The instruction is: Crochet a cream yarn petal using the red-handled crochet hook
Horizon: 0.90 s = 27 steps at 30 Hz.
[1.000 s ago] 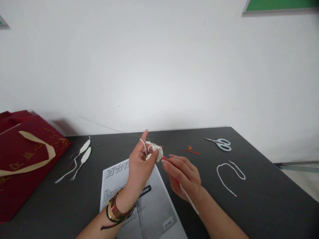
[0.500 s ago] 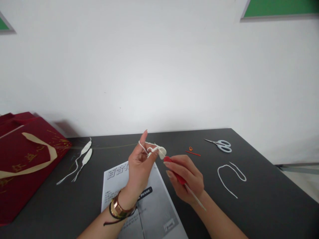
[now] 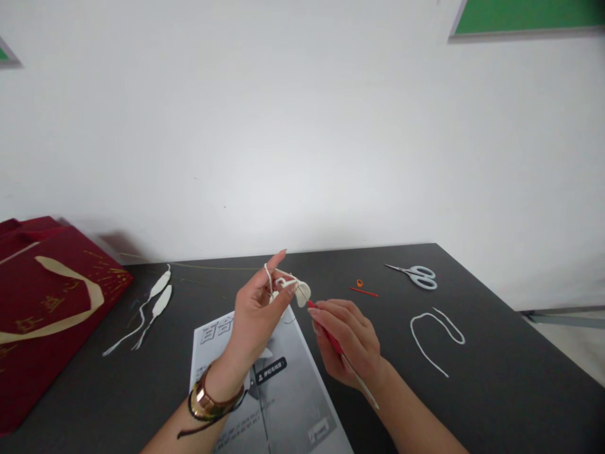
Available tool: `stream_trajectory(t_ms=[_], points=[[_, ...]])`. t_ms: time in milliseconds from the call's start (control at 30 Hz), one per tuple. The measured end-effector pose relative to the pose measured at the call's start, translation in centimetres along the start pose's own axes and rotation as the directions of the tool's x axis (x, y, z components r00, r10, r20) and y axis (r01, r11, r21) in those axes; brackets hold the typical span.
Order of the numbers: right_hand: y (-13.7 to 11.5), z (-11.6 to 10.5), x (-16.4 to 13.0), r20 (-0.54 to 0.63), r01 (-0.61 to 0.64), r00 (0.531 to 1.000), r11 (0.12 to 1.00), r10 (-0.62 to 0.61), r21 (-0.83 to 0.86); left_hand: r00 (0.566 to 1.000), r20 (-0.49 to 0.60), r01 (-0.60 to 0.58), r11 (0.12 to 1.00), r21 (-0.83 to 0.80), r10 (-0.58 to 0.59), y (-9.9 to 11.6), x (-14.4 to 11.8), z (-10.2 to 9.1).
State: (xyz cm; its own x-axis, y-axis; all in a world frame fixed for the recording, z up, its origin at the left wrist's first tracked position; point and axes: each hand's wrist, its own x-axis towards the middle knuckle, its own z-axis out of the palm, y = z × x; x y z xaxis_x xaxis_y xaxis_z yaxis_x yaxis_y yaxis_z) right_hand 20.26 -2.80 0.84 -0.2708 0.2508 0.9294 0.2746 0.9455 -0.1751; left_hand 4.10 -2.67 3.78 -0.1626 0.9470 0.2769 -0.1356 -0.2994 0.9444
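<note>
Between thumb and fingers, my left hand [image 3: 258, 309] pinches a small white crochet piece [image 3: 303, 294]. White yarn [image 3: 267, 272] runs over its raised index finger to the piece. My right hand [image 3: 348, 340] is closed around a crochet hook [image 3: 334, 340] with a red grip and a thin metal shaft. The hook's tip end meets the crochet piece, though how it sits in the stitches is too small to make out. Both hands are above a printed sheet [image 3: 295, 391] on the dark table.
Two white leaf-shaped crochet pieces [image 3: 162, 301] with yarn tails lie left, beside a dark red gift bag [image 3: 61, 315]. Right of my hands are an orange stitch marker [image 3: 360, 283], a red needle [image 3: 363, 292], scissors [image 3: 418, 276] and a loose white yarn length [image 3: 413, 328].
My right hand has turned the hook slightly and shifted a little left and down. My left hand has tilted, its index finger leaning further right. The whole view has shifted slightly.
</note>
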Motion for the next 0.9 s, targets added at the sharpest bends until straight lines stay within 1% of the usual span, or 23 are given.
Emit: stream_trajectory(t_ms=[100, 167, 233, 300, 333, 367, 433, 533, 633, 700, 733, 800, 833, 900], points=[[0.16, -0.05, -0.09, 0.037, 0.048, 0.998, 0.998, -0.046, -0.046, 0.999, -0.040, -0.021, 0.999, 0.044, 0.023, -0.08, -0.06, -0.10], [0.15, -0.10, -0.10, 0.045, 0.049, 0.998, 0.997, -0.046, -0.067, 0.997, -0.061, -0.053, 0.997, 0.052, 0.056, -0.27, -0.15, -0.16], [0.05, -0.14, -0.06, 0.033, 0.016, 0.999, 0.998, -0.014, -0.055, 0.990, -0.076, -0.114, 0.992, 0.056, 0.118, -0.52, -0.30, -0.13], [-0.15, -0.17, 0.06, -0.003, -0.058, 0.998, 0.998, 0.058, 0.002, 0.981, -0.089, -0.170, 0.984, 0.047, 0.173, -0.75, -0.43, 0.00], [-0.27, -0.18, 0.15, -0.025, -0.107, 0.994, 0.993, 0.108, 0.046, 0.979, -0.091, -0.178, 0.984, 0.028, 0.180, -0.83, -0.48, 0.09], [-0.38, -0.18, 0.24, -0.044, -0.163, 0.985, 0.982, 0.168, 0.100, 0.981, -0.090, -0.173, 0.985, -0.007, 0.171, -0.86, -0.50, 0.19], [-0.54, -0.16, 0.41, -0.068, -0.275, 0.953, 0.934, 0.297, 0.228, 0.991, -0.067, -0.119, 0.987, -0.108, 0.112, -0.78, -0.47, 0.37], [-0.43, -0.08, 0.52, -0.057, -0.388, 0.893, 0.827, 0.447, 0.407, 1.000, -0.003, -0.009, 0.969, -0.245, 0.009, -0.43, -0.32, 0.48], [-0.03, -0.02, 0.51, -0.008, -0.454, 0.844, 0.723, 0.536, 0.521, 0.999, 0.037, 0.044, 0.951, -0.306, -0.034, -0.12, -0.23, 0.41], [0.17, -0.06, 0.57, 0.007, -0.466, 0.830, 0.687, 0.557, 0.558, 0.998, 0.047, 0.054, 0.945, -0.323, -0.040, -0.02, -0.23, 0.34], [0.20, -0.13, 0.63, 0.006, -0.459, 0.836, 0.692, 0.549, 0.557, 0.998, 0.050, 0.059, 0.943, -0.327, -0.045, 0.01, -0.25, 0.32], [0.12, -0.31, 0.72, -0.007, -0.425, 0.868, 0.751, 0.496, 0.505, 0.997, 0.054, 0.072, 0.941, -0.331, -0.057, 0.06, -0.32, 0.32], [0.03, -0.41, 0.73, -0.015, -0.391, 0.895, 0.801, 0.446, 0.454, 0.996, 0.056, 0.081, 0.940, -0.331, -0.066, 0.08, -0.37, 0.34], [-0.12, -0.57, 0.57, -0.027, -0.283, 0.952, 0.911, 0.305, 0.299, 0.996, 0.052, 0.090, 0.944, -0.317, -0.077, 0.10, -0.49, 0.41]])
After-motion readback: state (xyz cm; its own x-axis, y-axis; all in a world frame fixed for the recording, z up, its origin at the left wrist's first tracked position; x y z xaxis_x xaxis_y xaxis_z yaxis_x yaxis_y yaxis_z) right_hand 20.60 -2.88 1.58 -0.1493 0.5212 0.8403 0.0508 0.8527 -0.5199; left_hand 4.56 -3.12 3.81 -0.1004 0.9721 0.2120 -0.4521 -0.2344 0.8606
